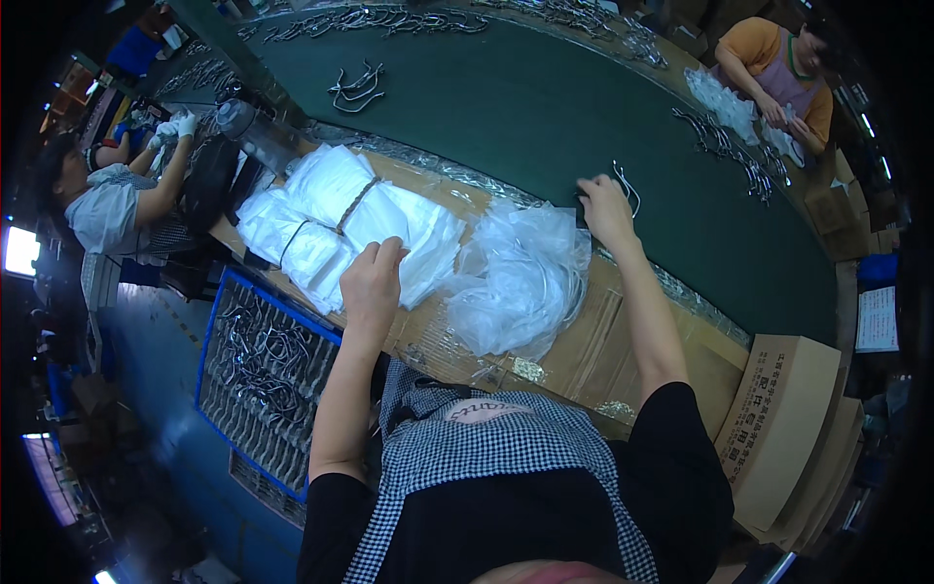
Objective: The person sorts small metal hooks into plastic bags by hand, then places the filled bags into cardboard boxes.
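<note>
My left hand (372, 284) is over the right part of a stack of white plastic bags (326, 190), bound with a dark band. Its fingers are curled together, and whatever may be between them cannot be made out. My right hand (605, 209) reaches over the near edge of the green conveyor belt (486, 117), its fingertips slightly apart and pointing left. Just right of it on the belt are thin, curved, shiny metal handles (628, 187), partly behind the hand. Between my hands, a loose heap of clear plastic bags (520, 277) covers part of the cardboard-topped bench (608, 331).
Curved metal pieces (356, 88) lie on the belt, with more along its far edge. A blue-rimmed crate (263, 365) of metal parts stands left. Cardboard boxes (778, 428) stand right. Co-workers work at far left (112, 204) and far right (778, 78). A clear bottle (255, 136) stands by the bags.
</note>
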Motion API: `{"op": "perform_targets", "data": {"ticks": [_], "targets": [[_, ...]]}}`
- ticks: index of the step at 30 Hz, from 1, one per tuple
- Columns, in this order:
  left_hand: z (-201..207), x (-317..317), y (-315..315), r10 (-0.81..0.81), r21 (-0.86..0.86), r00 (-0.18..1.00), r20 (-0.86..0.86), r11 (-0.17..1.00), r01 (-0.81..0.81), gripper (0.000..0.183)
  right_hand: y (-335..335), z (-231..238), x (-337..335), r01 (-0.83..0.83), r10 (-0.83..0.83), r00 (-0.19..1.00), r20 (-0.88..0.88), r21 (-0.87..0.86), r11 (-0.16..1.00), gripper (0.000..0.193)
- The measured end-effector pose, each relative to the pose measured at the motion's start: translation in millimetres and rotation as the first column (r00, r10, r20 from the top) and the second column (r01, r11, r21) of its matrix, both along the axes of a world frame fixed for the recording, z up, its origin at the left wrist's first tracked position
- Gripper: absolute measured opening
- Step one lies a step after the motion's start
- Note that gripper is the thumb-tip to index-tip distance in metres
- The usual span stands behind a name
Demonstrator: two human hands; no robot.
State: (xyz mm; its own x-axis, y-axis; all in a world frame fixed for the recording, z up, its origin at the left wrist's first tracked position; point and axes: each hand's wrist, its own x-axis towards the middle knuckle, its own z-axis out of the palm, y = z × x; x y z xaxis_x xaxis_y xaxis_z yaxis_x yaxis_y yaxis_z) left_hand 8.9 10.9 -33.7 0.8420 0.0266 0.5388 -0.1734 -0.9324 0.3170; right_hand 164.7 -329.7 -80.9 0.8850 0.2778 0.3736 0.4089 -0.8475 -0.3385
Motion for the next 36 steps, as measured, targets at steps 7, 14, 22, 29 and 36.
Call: {"op": "perform_targets", "data": {"ticks": [7,14,22,29,36], "targets": [[19.4,-1.6,-6.4,-0.018,-0.254,0.999,0.031,0.967,0.025,0.011,10.5,25.9,-8.3,-0.017,0.048,0.996,-0.078,0.355,0.935,0.008],[37.0,-3.9,-37.5,-0.158,-0.503,0.987,0.021,0.852,0.147,0.005,69.1,106.2,-67.0,0.213,0.844,0.532,-0.063,0.975,-0.061,0.006],[75.3,-39.3,-77.6,-0.441,-0.249,0.841,0.314,0.816,0.521,0.018,92.9,98.3,-132.2,-0.699,0.583,0.715,0.387,0.355,0.621,0.008],[15.1,-8.3,-42.0,-0.087,0.090,0.996,-0.009,0.992,0.087,0.027,72.4,92.0,-129.1,-0.717,0.726,0.662,-0.187,0.127,0.686,0.026],[-39.1,-9.5,13.2,0.040,0.228,0.940,-0.339,0.973,0.041,0.026,1.9,48.3,-60.6,-0.100,0.101,0.993,0.059,-0.011,0.995,0.032]]}}
